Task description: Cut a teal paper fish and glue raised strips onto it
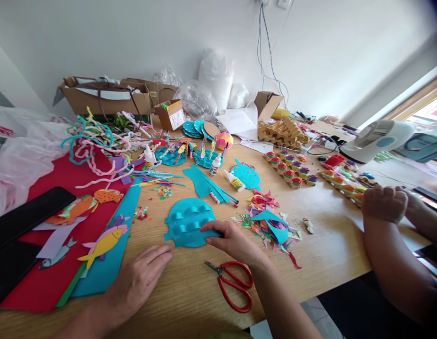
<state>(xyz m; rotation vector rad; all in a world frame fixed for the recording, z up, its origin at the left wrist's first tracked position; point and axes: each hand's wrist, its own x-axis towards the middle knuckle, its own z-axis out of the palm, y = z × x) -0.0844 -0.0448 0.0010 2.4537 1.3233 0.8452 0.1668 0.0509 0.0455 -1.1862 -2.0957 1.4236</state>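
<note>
A round blue craft piece [190, 219], in foam or thick paper, lies in front of me with rows of raised loops and small tabs at its left edge. My right hand [234, 240] is at its right side, thumb and index finger closed around a blue strip on that edge. My left hand [142, 270] rests on the table just below the piece, fingers stretched out and holding nothing. Below my right hand lie red-handled scissors [235, 285], their blades pointing left. Colourful paper scraps [266, 216] are heaped to the right.
Red sheets [35, 278] with paper fish are at left. Glue bottles [235, 181] and decorated blue discs [170, 155] stand farther back. Painted egg cartons [292, 169] and a fan [377, 139] are at right. Another person's hands [384, 205] rest at the right edge.
</note>
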